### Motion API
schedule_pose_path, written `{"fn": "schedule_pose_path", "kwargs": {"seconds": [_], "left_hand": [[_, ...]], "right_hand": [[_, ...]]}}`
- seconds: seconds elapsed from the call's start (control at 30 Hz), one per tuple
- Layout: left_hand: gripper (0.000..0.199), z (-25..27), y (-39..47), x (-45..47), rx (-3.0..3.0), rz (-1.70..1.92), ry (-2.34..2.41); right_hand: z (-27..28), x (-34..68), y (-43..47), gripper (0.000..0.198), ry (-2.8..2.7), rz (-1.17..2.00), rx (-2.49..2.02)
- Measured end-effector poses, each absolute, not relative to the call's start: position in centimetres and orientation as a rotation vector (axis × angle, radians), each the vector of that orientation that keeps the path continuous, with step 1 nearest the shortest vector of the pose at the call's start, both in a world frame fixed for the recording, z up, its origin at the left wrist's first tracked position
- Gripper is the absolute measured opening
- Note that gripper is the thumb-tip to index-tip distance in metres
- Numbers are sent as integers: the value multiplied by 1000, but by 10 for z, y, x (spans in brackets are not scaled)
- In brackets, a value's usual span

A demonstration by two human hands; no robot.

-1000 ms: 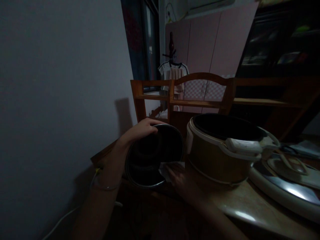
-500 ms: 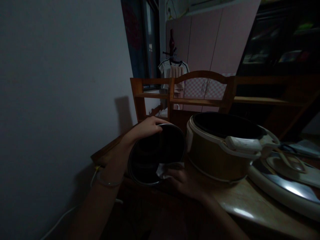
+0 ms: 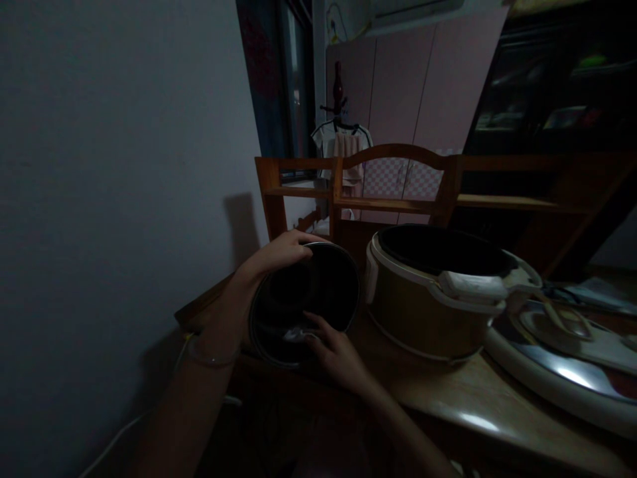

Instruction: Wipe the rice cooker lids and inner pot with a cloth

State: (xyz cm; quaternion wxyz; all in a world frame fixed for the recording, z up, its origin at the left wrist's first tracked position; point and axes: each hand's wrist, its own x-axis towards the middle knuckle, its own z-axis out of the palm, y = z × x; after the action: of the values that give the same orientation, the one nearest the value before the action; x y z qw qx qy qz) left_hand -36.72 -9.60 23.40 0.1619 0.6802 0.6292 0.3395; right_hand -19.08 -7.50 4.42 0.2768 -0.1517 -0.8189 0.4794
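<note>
Black and probably stiff, slick and fairly weighty, the pot (image 3: 331, 282) tilts left of the cooker (image 3: 423, 315); the left hand (image 3: 279, 255) grips its far rim, seemingly the surest hold. The right hand (image 3: 338, 352) pinches a white wipe (image 3: 294, 334) inside.

The pot (image 3: 331, 282) in your L hand (image 3: 281, 255) looks like dark metal, smooth inside w/ a thin shiny rim. The white sheet (image 3: 294, 334) in your R hand (image 3: 336, 352) looks thin & soft; can't tell if it's paper or cloth. The cooker (image 3: 423, 309) has smooth, pale plastic bits & a duller brown side. The lid (image 3: 572, 372) is v. shiny on top, like metal. Your worktop (image 3: 448, 398) is smooth & glossy. The shelf (image 3: 393, 149) looks like brown wood; the wall (image 3: 124, 166) is matt.
</note>
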Motion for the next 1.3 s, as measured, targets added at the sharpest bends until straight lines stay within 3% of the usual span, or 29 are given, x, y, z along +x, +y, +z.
{"fn": "schedule_pose_path", "kwargs": {"seconds": [0.17,0.27,0.6,0.67,1.07,1.3], "left_hand": [[65,233,-96,-377,1864,1004,1842],[65,235,-93,-380,1835,983,1843],[61,238,-87,-383,1870,955,1816],[60,237,-89,-383,1863,962,1790],[60,237,-97,-383,1889,965,1742],[58,239,-98,-378,1956,907,1794]], "right_hand": [[50,-201,-99,26,-2342,1159,-470],[59,-196,-104,26,-2406,1109,-344],[60,-184,-106,101,-2569,1020,-22],[55,-182,-102,108,-2548,1019,-27],[26,-187,-71,67,-2649,151,8],[19,-206,-90,69,-2640,305,-64]]}}
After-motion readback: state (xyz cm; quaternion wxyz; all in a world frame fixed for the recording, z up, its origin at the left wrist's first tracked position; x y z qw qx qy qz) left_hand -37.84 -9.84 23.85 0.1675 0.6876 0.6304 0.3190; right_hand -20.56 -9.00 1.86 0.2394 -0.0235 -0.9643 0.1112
